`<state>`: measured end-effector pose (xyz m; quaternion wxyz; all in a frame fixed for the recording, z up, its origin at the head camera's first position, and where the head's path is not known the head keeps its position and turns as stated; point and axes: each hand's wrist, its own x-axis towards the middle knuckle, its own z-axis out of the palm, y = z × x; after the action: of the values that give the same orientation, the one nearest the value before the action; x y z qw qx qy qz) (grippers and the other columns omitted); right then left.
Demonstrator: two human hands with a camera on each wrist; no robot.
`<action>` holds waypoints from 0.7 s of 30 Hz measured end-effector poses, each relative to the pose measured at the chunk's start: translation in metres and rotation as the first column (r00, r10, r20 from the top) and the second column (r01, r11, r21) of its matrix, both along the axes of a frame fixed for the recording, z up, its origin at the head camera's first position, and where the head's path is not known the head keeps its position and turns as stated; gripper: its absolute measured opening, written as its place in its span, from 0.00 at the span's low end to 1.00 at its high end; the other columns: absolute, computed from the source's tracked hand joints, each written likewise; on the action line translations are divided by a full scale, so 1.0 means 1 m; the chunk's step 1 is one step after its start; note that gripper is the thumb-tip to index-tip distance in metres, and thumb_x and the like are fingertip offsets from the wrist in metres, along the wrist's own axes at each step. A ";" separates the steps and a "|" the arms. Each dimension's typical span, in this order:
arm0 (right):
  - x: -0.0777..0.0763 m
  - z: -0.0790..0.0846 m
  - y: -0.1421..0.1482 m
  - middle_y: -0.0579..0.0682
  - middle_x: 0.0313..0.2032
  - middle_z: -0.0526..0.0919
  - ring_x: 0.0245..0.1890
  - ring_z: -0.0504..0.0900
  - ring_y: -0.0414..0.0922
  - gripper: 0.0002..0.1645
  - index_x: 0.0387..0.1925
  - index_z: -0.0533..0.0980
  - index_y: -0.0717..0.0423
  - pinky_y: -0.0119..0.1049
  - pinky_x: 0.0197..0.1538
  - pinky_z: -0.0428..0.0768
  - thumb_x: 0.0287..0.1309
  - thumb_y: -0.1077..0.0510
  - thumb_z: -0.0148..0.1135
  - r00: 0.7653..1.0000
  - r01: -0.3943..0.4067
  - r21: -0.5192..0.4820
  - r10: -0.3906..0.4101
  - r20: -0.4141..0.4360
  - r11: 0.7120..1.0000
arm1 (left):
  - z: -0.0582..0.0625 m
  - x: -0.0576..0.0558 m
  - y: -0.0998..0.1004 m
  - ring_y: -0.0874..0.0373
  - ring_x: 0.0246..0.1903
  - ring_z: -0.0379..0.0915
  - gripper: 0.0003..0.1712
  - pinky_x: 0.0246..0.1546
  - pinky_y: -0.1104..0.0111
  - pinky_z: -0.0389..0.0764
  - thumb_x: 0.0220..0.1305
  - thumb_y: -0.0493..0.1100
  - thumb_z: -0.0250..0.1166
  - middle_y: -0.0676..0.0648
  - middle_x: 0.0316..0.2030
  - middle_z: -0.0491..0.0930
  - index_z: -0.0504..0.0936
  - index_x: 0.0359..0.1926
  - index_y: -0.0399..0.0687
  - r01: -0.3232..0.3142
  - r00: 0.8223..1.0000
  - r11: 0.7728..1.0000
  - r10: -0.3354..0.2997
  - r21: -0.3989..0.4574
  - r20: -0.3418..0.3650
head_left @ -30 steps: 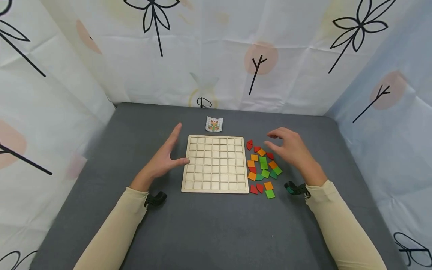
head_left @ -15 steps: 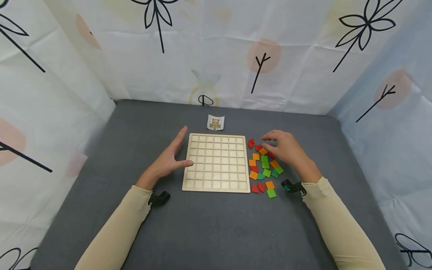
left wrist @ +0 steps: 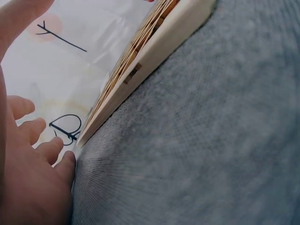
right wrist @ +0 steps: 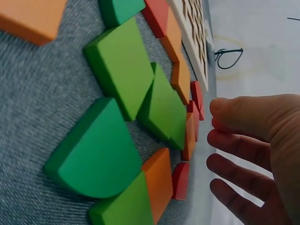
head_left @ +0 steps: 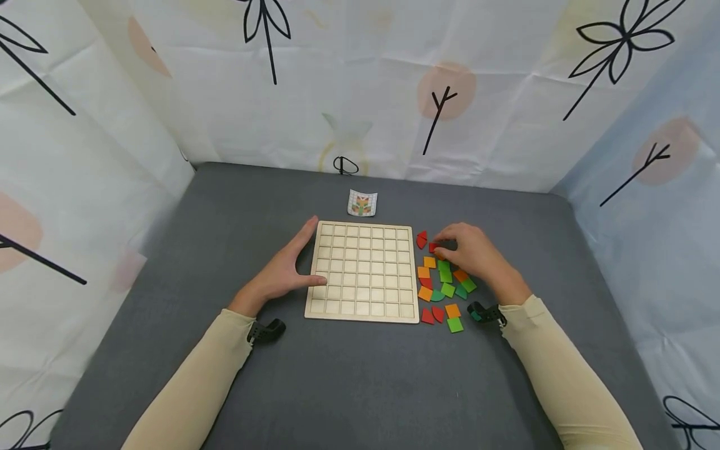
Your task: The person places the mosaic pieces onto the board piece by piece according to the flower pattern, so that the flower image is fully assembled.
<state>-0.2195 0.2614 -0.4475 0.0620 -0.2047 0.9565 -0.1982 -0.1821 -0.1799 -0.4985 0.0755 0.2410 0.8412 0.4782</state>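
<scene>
A pale wooden board [head_left: 362,272] with a grid of square recesses lies on the table. My left hand [head_left: 280,272] stands at its left edge, thumb reaching over the rim, fingers straight along the side. In the left wrist view, the board's side [left wrist: 140,63] rises close to the fingers. Right of the board, my right hand [head_left: 475,253] hovers low over coloured tiles, thumb and fingertips near a red tile [head_left: 432,247]. The right wrist view has green square tiles [right wrist: 123,68] and a dark green rounded tile [right wrist: 96,152] beside that hand [right wrist: 253,150]; no clear grip shows.
Behind the board lies a small picture card [head_left: 362,203]. Orange [head_left: 452,310], red [head_left: 438,314] and green tiles are scattered along the board's right side, some touching. Patterned cloth walls surround the grey table [head_left: 360,381] at the back and sides.
My right hand has come down and leftward to the upper tiles, its thumb and fingers drawing nearer each other. The left hand has shifted slightly right against the board. The view has shifted slightly.
</scene>
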 end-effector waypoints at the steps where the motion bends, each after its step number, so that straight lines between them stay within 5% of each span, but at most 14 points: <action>1: 0.000 -0.001 0.000 0.57 0.55 0.88 0.61 0.80 0.61 0.15 0.55 0.90 0.58 0.63 0.67 0.74 0.72 0.55 0.74 1.000 -0.001 0.002 0.001 0.005 1.000 | -0.001 0.000 0.000 0.50 0.86 0.33 0.73 0.79 0.38 0.46 0.61 0.58 0.82 0.53 0.88 0.35 0.38 0.90 0.60 0.002 1.000 1.000 -0.002 -0.002 0.001; 21: -0.008 -0.009 -0.004 0.60 0.52 0.88 0.55 0.82 0.60 0.15 0.54 0.88 0.62 0.60 0.60 0.79 0.70 0.58 0.75 1.000 -0.019 0.034 0.019 0.006 0.999 | -0.004 0.000 0.007 0.50 0.85 0.31 0.78 0.78 0.39 0.52 0.58 0.57 0.85 0.54 0.88 0.30 0.37 0.90 0.50 0.071 0.997 0.992 -0.069 -0.100 0.022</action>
<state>-0.2278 0.2573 -0.4561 0.0699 -0.2120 0.9577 -0.1818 -0.1822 -0.1734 -0.5022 0.1123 0.2619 0.8543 0.4347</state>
